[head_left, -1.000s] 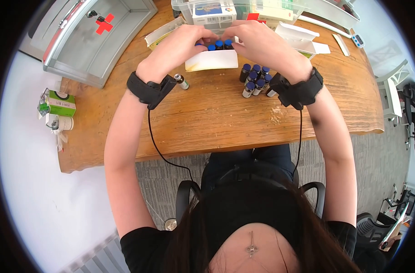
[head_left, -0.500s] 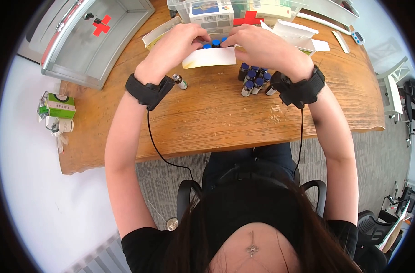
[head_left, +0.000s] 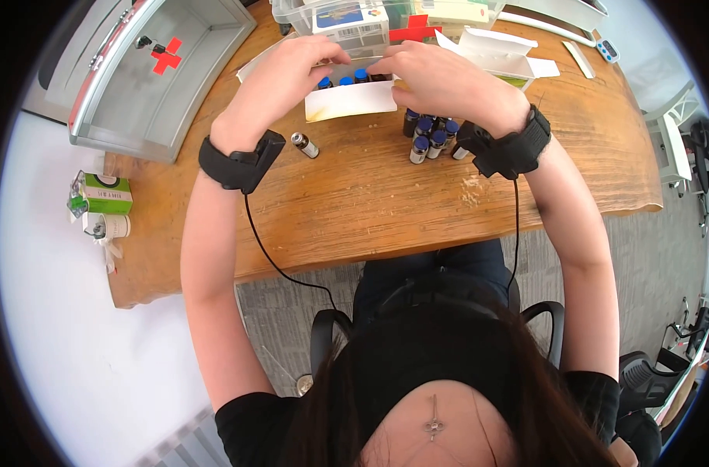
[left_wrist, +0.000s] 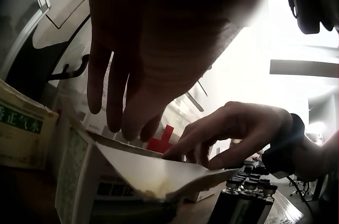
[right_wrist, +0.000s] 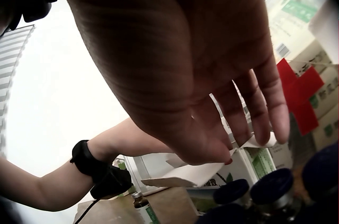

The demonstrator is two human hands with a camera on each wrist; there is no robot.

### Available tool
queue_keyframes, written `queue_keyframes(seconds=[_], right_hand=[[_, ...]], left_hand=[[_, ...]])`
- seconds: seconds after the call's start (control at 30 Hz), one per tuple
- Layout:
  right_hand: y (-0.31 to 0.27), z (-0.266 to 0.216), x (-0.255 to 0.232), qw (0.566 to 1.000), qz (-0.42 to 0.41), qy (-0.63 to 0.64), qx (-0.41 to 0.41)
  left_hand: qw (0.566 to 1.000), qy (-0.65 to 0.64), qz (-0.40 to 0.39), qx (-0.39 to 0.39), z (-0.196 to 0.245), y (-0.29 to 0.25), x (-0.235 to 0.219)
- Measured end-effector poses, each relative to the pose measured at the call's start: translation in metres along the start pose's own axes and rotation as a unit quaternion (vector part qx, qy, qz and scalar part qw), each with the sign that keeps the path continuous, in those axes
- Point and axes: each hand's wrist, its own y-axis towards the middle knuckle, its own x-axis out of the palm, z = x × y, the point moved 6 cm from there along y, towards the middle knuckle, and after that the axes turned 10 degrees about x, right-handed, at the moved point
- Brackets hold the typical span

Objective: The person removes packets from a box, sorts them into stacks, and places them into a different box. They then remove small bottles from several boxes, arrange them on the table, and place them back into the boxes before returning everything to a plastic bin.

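An open white box (head_left: 350, 103) holds several blue-capped vials (head_left: 360, 75). The left hand (head_left: 280, 78) hovers over its left side, fingers loosely extended with nothing seen between them; the left wrist view shows this hand (left_wrist: 153, 49) above the box (left_wrist: 119, 181). At the box's right end is the right hand (head_left: 455, 86), fingertips inside the rim and thumb by the front flap. Its fingers hang relaxed in the right wrist view (right_wrist: 212, 86), holding nothing visible. Several dark vials (head_left: 420, 144) stand below the right hand. A single vial (head_left: 305, 145) sits near the left wrist.
Behind the box is a clear bin (head_left: 292, 17) of cartons with a red cross. A metal case (head_left: 156, 93) stands at the back left, an opened white carton (head_left: 498, 50) to the right. A green box (head_left: 109, 194) lies at the table's left edge.
The left hand has drawn left and lifted its fingers off the vials. The blue caps in the box are spaced differently, with one now apart at the left. The right hand stays by the right end.
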Motion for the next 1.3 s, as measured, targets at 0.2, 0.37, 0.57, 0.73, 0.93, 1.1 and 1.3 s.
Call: queue_keyframes(seconds=[0.2,0.37,0.57,0.73,0.93,1.1,1.3], right_hand=[[-0.001,-0.003,-0.007,1.000,-0.008,0.015,-0.012],[-0.003,-0.002,-0.006,0.998,-0.050,0.031,0.008],[-0.002,-0.002,-0.005,0.999,-0.036,0.029,0.000],[-0.003,-0.003,-0.006,0.999,-0.029,0.023,0.006],[-0.004,-0.005,-0.007,1.000,-0.003,0.014,-0.008],[-0.003,-0.003,-0.006,1.000,0.006,0.012,-0.009],[-0.003,-0.003,-0.005,1.000,-0.019,0.017,0.000]], left_hand=[[0.994,0.015,-0.094,0.058,0.006,0.001,0.009],[0.987,0.066,-0.097,0.106,0.007,0.007,0.010],[0.996,0.052,-0.056,0.053,0.005,0.008,0.011],[0.996,0.077,-0.042,0.023,0.008,0.009,0.010],[0.998,0.053,0.034,0.017,0.011,0.005,-0.008],[0.996,0.083,-0.024,-0.021,-0.002,-0.005,-0.021],[0.987,0.115,-0.100,-0.058,-0.005,-0.006,0.000]])
